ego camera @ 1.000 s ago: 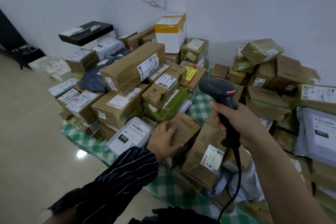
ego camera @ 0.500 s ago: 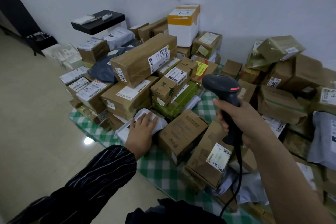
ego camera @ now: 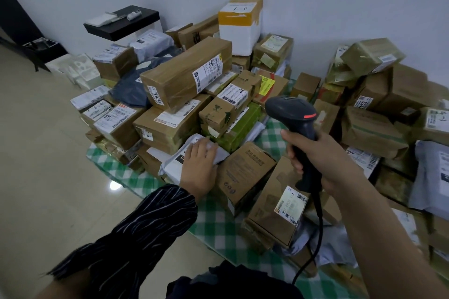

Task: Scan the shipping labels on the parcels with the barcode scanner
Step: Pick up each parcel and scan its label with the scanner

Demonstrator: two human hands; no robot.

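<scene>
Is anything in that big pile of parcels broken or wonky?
Yes. The small brown box in the middle looks scuffed and torn on its front face. The labelled box near the scanner leans tilted instead of lying flat on the checked tablecloth. The whole heap is stacked unevenly.

Single head-worn view — forward and down, close over the parcels (ego camera: pixel 184 75).

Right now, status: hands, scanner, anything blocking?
Left hand flat on white poly mailer, covering part of its top. Right hand grips barcode scanner, held up. Left hand in the way of a scan.
</scene>
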